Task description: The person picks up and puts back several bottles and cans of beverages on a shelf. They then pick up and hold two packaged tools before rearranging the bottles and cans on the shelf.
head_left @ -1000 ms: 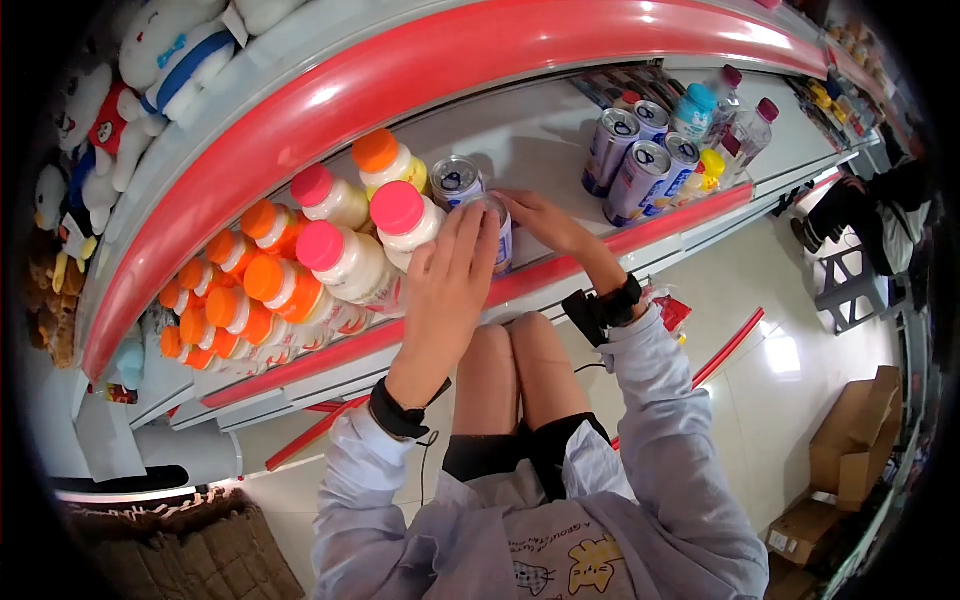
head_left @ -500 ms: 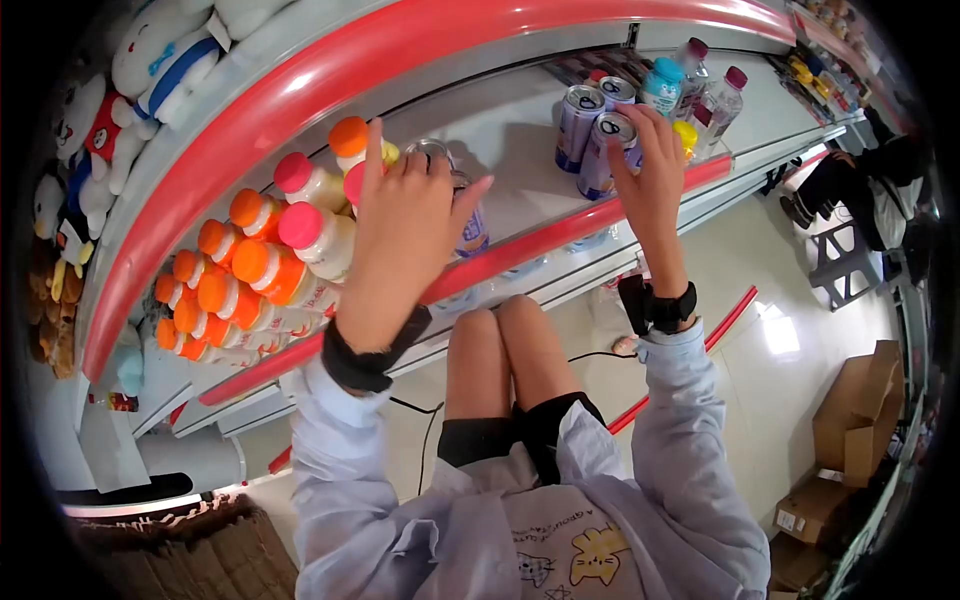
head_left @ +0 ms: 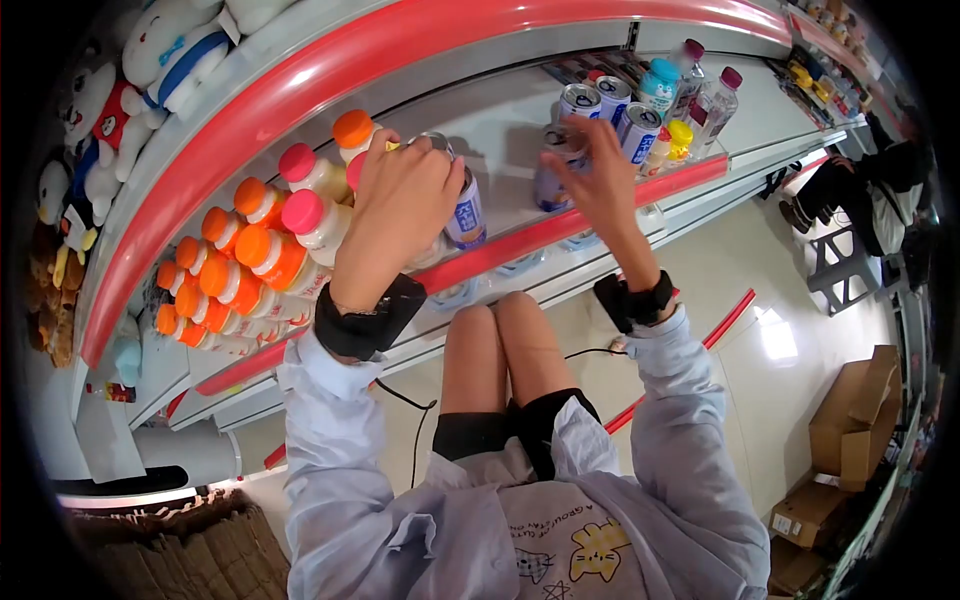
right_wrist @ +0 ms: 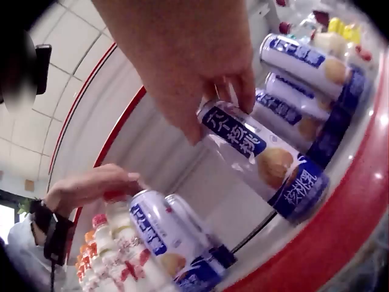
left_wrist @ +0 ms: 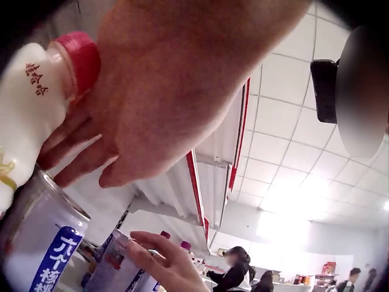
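My right hand [head_left: 600,175] grips a walnut milk can [right_wrist: 261,161] near its top, thumb on one side and fingers on the other. That can stands slightly left of several matching cans [head_left: 638,130]. Over the left part of the shelf, my left hand [head_left: 400,205] hangs with its fingers loosely extended and pointing down. Its fingertips are close to the rim of another walnut milk can [left_wrist: 45,234] and beside a white bottle with a pink cap [left_wrist: 76,61]. In the right wrist view, two cans [right_wrist: 167,237] stand together below the left hand.
Rows of orange-capped bottles [head_left: 258,250] fill the shelf's left end. Clear bottles with dark red caps [head_left: 715,105] and a blue-capped bottle [head_left: 658,85] stand behind the right cans. A red edge strip [head_left: 530,245] runs along the shelf front. Plush toys [head_left: 170,60] sit upper left.
My right hand went from the left cans to the right group, took hold of a can there and shifted it left. My left hand rose off the left cans and moved slightly left.
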Demonstrator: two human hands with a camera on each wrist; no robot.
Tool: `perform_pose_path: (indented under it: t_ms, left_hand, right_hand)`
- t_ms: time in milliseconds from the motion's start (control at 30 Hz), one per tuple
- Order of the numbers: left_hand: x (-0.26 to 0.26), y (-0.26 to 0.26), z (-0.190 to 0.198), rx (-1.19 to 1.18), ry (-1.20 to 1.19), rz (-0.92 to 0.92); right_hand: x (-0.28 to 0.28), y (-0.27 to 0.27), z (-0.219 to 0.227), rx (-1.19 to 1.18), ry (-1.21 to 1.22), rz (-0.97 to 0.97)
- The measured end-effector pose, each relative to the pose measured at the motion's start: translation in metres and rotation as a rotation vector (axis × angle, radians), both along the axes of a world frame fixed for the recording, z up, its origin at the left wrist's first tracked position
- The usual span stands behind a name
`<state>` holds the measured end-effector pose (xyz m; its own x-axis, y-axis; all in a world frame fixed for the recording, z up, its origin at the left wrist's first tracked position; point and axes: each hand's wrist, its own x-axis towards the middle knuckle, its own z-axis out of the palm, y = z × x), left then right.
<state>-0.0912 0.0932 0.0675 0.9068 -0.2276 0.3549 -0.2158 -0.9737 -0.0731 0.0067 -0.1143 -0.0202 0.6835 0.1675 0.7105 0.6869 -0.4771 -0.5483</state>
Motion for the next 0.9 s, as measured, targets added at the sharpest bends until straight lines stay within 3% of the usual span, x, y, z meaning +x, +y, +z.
perform_pose_path:
  t_ms: [233, 367, 467, 567, 767, 900]
  left_hand:
    - [0.0, 0.001, -0.006, -0.048, -0.116, -0.075]
    - [-0.002, 0.003, -0.008, -0.032, -0.113, -0.088]
    - [-0.001, 0.006, -0.01, -0.045, -0.111, -0.104]
    - [-0.001, 0.007, -0.01, -0.035, -0.109, -0.104]
    - [-0.006, 0.005, -0.014, -0.001, -0.118, -0.117]
    - [-0.004, 0.011, -0.014, -0.027, -0.101, -0.133]
  right_hand:
    - [-0.025, 0.04, 0.005, -0.003, 0.136, 0.278]
    - [-0.027, 0.037, 0.004, 0.085, 0.272, 0.355]
    - [-0.026, 0.037, -0.001, 0.043, 0.192, 0.335]
    - [-0.032, 0.031, 0.008, 0.172, 0.421, 0.483]
    - [-0.026, 0.018, -0.013, 0.154, 0.419, 0.657]
    - [-0.027, 0.022, -0.012, 0.052, 0.378, 0.496]
